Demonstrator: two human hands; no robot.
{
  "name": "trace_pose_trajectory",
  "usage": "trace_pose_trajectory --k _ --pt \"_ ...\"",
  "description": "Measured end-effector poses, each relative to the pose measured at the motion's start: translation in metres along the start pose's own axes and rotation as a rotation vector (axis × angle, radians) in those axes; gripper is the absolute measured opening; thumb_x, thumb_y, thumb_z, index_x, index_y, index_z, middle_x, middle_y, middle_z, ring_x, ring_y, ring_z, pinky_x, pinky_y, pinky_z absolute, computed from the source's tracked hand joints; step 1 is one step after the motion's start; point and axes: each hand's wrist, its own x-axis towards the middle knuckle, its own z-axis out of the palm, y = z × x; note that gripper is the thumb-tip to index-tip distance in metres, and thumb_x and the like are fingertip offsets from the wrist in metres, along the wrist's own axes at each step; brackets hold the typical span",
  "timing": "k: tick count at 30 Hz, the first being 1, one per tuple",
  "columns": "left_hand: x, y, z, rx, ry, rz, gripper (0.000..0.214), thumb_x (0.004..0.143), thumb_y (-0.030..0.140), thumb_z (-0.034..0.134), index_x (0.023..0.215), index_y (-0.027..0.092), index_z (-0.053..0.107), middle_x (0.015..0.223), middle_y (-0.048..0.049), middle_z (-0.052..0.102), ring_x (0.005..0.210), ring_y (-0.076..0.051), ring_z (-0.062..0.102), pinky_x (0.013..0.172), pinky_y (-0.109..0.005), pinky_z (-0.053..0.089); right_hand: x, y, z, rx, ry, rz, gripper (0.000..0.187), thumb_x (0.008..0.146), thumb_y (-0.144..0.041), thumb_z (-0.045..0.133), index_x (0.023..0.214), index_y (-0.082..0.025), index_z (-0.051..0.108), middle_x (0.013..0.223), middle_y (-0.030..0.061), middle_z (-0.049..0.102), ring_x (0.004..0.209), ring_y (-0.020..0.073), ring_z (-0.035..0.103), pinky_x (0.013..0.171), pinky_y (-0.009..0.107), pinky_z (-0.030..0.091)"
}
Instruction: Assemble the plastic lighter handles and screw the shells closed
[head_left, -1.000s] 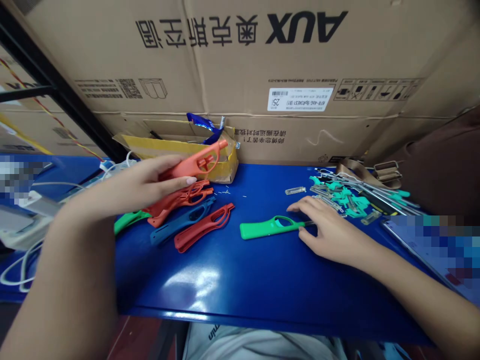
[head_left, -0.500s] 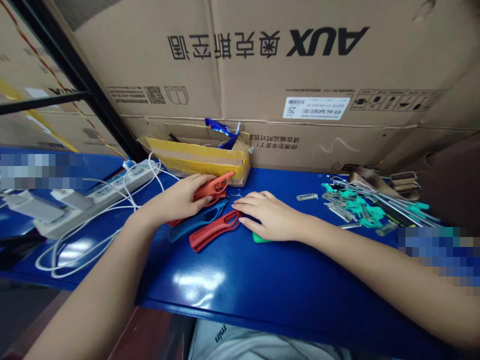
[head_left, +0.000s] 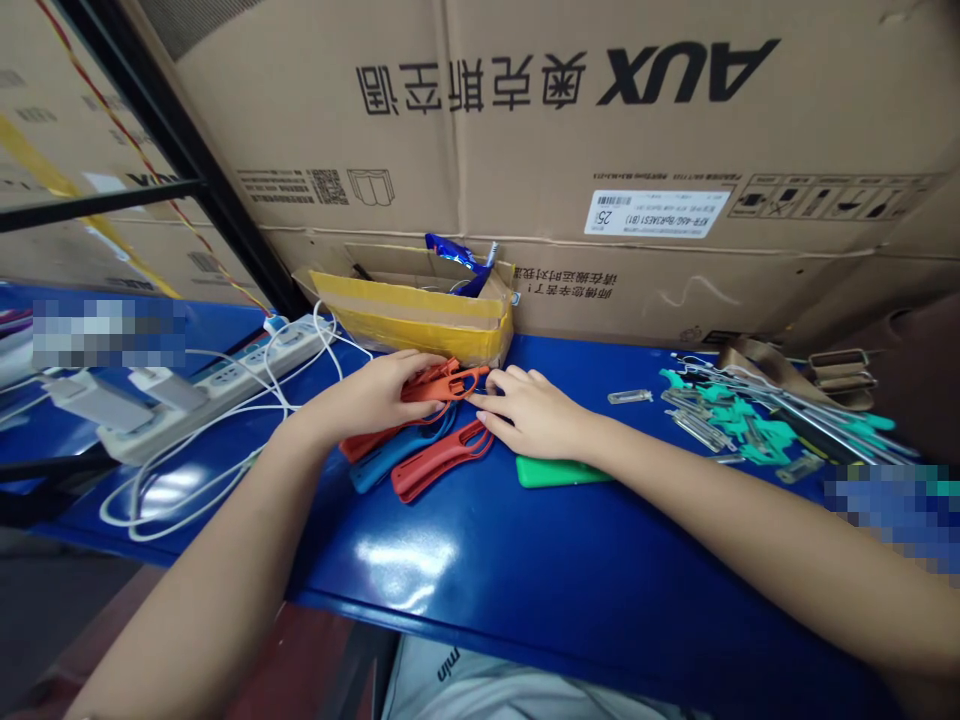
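My left hand (head_left: pixel 382 392) is closed around an orange plastic handle (head_left: pixel 444 386) with a looped end, over the pile of handles. More orange-red plastic shows beneath that hand. My right hand (head_left: pixel 536 412) is bent with its fingertips drawn together beside the orange loop, over the spot of the small metal pins; whatever is between the fingers is hidden. Below the hands lie a blue handle (head_left: pixel 390 458) and a red handle (head_left: pixel 435 465) of the same looped shape. A green flat piece (head_left: pixel 559 473) rests partly under my right wrist.
Behind my hands stands an open cardboard box (head_left: pixel 420 325) with yellow tape. To the left, a power strip (head_left: pixel 225 380) trails white cables (head_left: pixel 187 500). Teal plastic parts (head_left: pixel 750 425), metal rods and clear pieces are heaped at right. A large carton (head_left: pixel 525 150) backs the blue table (head_left: pixel 525 570).
The view has shifted slightly, moving the scene rightward. My right hand has moved nearer the orange handle, its fingers more bent, uncovering more of the green piece. My left hand keeps its hold.
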Motion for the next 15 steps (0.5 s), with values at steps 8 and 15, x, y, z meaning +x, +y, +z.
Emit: trace_pose_trajectory --k 8,15 --pt "-0.0009 0.0022 0.0002 0.007 0.021 -0.013 0.058 0.094 0.053 0.056 0.137 0.014 0.06 0.136 -0.0142 0.065 0.122 -0.03 0.062 0.108 -0.043 0.049 0.0069 -0.0005 0.0018 -0.042 -0.029 0.085 0.048 0.105 -0.041 0.039 0.147 -0.024 0.056 0.119 0.0171 0.058 0.102 0.0277 0.048 0.084 0.039 0.036" --pt "-0.0015 0.0026 -0.0009 -0.001 0.011 0.007 0.056 0.095 0.051 0.056 0.137 0.014 0.059 0.136 -0.0134 0.065 0.122 -0.029 0.062 0.107 -0.042 0.05 0.0009 0.0017 -0.002 -0.035 -0.067 0.084 0.049 0.106 -0.045 0.036 0.147 -0.027 0.056 0.11 0.0147 0.057 0.097 0.0265 0.047 0.082 0.039 0.034"
